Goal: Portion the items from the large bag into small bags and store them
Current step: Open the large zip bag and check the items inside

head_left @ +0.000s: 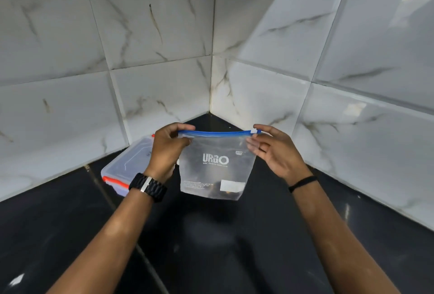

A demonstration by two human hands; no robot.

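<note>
A small clear zip bag point(215, 169) with a blue slider strip along its top and white "URGO" print hangs in the air above the black counter. My left hand point(168, 147) grips its top left corner, fingers curled over the blue strip. My right hand point(273, 150) pinches the top right corner at the white slider. Through the plastic the bag looks nearly empty, with something small and dark near its bottom. No large bag is in view.
A clear plastic lidded box with orange clips point(126, 168) lies on the black counter point(70, 223) to the left, against the tiled wall. White marble-look tiles point(328, 59) form a corner behind the bag.
</note>
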